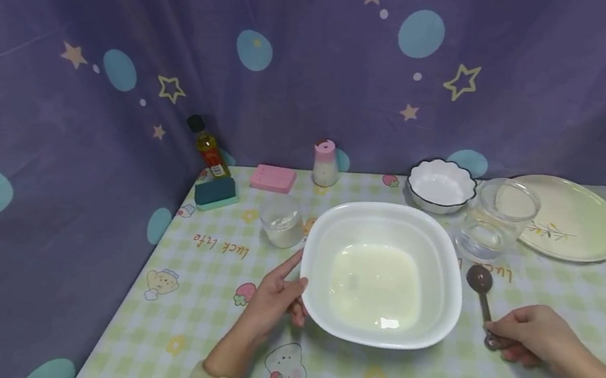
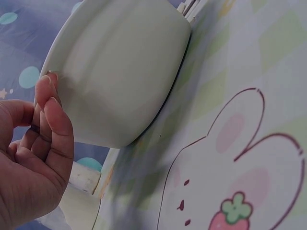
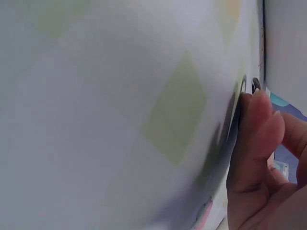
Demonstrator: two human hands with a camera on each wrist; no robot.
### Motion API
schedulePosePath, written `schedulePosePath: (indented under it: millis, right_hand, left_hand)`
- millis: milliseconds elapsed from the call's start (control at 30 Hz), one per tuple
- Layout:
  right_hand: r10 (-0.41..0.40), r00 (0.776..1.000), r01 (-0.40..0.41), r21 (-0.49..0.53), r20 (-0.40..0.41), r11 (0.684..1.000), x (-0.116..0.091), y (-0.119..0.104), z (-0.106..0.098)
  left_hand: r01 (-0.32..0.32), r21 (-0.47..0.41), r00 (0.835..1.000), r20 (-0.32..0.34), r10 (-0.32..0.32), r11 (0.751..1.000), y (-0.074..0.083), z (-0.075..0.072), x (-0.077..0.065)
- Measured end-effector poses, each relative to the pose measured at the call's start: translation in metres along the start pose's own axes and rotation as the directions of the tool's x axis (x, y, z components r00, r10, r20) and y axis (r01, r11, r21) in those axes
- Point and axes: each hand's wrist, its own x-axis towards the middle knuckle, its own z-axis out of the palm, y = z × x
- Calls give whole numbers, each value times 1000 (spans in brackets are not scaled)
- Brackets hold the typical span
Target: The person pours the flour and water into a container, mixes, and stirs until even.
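A white basin [image 1: 315, 297] with a pale, milky liquid [image 1: 373, 286] in its bottom stands on the table. My left hand [image 1: 276, 297] pinches the basin's left rim, thumb on the edge and other fingers against the outer side. In the left wrist view that hand [image 2: 41, 153] is beside the basin's outer wall [image 2: 120, 72]. To the right of the basin lies a brown measuring spoon [image 1: 480, 280], round bowl pointing away. My right hand [image 1: 536, 335] pinches its handle near the ringed end. The fingers of this hand [image 3: 259, 153] hide most of the handle in the right wrist view.
Behind the basin are a glass jar [image 1: 496, 223], a scalloped white bowl [image 1: 442, 183], a large plate [image 1: 583, 223] and a pink-capped shaker [image 1: 326, 165]. Farther left sit a small glass cup [image 1: 281, 222], a pink sponge [image 1: 273, 178], a green sponge [image 1: 217, 194] and an oil bottle [image 1: 210, 151].
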Motion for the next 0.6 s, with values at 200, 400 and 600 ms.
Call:
schedulePosePath:
  millis: [200, 400, 600]
  right_hand:
    - [-13, 1000, 12, -118, -3, 993, 1, -4, -3]
    - [-32, 999, 33, -172, 8, 984, 2, -6, -3]
    - [-56, 998, 55, -244, 4, 968, 4, -4, -5]
  left_hand:
    - [-1, 3, 1000, 3, 1, 1000, -1, 0, 0]
    - [-1, -11, 1000, 2, 1, 1000, -1, 0, 0]
    - [-6, -13, 1000, 6, 6, 1000, -1, -1, 0]
